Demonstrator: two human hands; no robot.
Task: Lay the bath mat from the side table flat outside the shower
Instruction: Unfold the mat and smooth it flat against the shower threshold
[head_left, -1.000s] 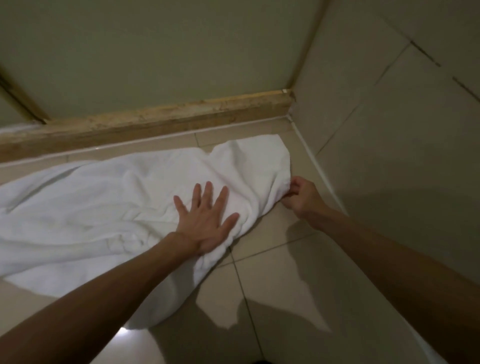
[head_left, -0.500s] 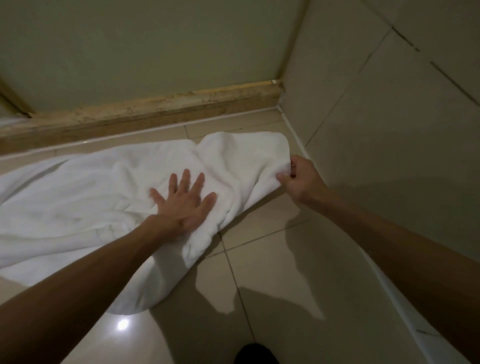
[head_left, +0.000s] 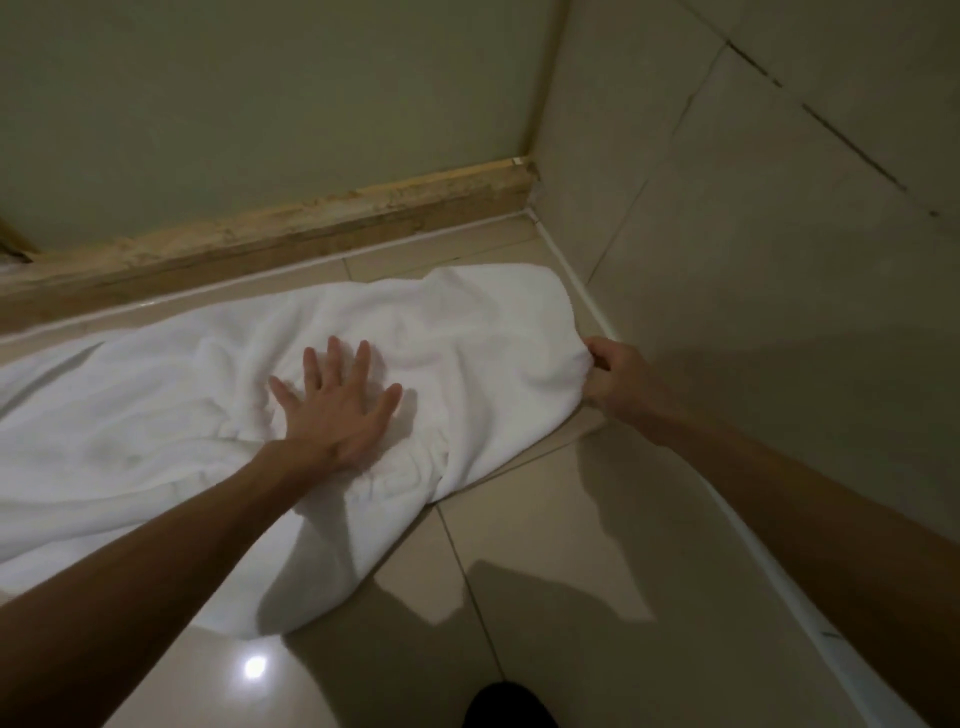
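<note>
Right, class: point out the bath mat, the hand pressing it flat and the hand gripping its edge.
bath mat (head_left: 156, 415): head view, on its rumpled middle.
left hand (head_left: 340, 410): head view, on the back of the hand.
right hand (head_left: 618, 376): head view, on its back.

**Setting: bathroom.** Evidence is listed by position from the worn wooden skirting.

- Floor tiles: large, glossy and beige, in front of the skirting. Grout lines are visible, and a lamp glare reflects far in front of the skirting.
- Wall tiles: large and beige, right of the skirting, meeting it at the corner.
- Sealant bead: white, running from the skirting's right end along the foot of the wall tiles.
- Plain wall: pale green, directly above the skirting.
- Bath mat: white terry cloth, rumpled, on the floor tiles just in front of the skirting.
</note>
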